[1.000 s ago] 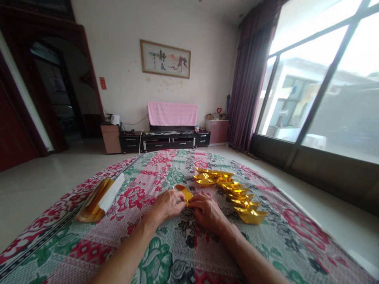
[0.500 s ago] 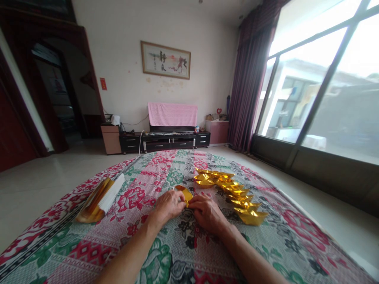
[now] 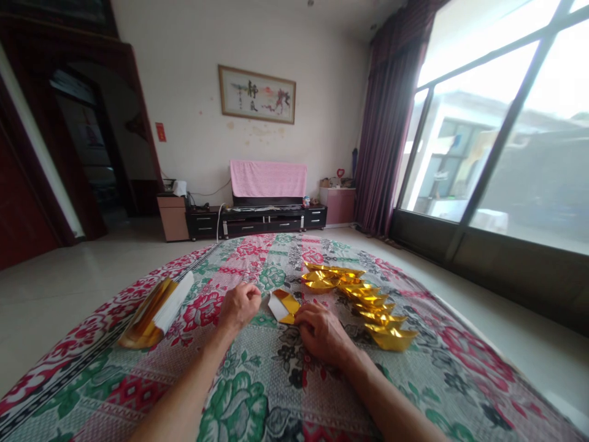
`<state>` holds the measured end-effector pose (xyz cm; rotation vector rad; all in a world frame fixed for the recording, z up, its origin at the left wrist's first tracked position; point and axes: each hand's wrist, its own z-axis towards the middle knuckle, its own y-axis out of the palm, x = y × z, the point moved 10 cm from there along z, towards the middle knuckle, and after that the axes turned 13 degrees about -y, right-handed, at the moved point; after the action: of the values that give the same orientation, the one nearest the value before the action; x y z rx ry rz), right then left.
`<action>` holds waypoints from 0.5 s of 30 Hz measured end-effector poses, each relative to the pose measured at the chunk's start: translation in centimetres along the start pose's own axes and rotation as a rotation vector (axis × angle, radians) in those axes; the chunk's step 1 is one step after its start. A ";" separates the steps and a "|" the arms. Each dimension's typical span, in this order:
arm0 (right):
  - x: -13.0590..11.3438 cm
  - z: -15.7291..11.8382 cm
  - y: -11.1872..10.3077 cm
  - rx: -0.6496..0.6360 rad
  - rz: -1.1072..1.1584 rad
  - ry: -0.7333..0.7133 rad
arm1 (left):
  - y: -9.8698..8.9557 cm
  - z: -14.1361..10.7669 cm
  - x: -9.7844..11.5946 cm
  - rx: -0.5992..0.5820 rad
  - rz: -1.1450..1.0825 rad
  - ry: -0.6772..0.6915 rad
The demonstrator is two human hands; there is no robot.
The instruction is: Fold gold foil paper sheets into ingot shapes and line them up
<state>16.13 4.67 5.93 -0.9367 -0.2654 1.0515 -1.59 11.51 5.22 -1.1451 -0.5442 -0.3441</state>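
Two hands (image 3: 240, 305), the right (image 3: 322, 331) on gold paper (image 3: 289, 301); closed black drawers (image 3: 289, 226) beyond

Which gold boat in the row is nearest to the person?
The gold boat at the row's near end, right of the right hand; the others stand farther back.

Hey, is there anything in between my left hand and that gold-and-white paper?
Nothing visible: only patterned tablecloth shows between your left hand and the gold-and-white paper. Your right hand is at the paper's right edge, and the folded gold pieces lie farther right.
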 end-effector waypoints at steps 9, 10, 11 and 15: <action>0.2 0.1 0.0 -0.002 -0.001 0.002 | 2.0 -1.2 2.2 -0.048 -0.080 0.345; 0.2 0.0 0.0 0.004 0.002 -0.003 | 2.1 -1.4 2.6 -0.052 -0.093 0.386; 0.2 0.0 0.0 0.009 0.004 -0.007 | 2.1 -1.6 2.8 -0.058 -0.100 0.416; 0.2 -0.1 -0.1 0.012 0.006 -0.011 | 2.9 -1.9 3.1 -0.102 -0.073 0.469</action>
<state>16.35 4.81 5.90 -0.9217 -0.2646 1.0631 2.91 10.92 4.26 -1.0963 -0.1563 -0.6885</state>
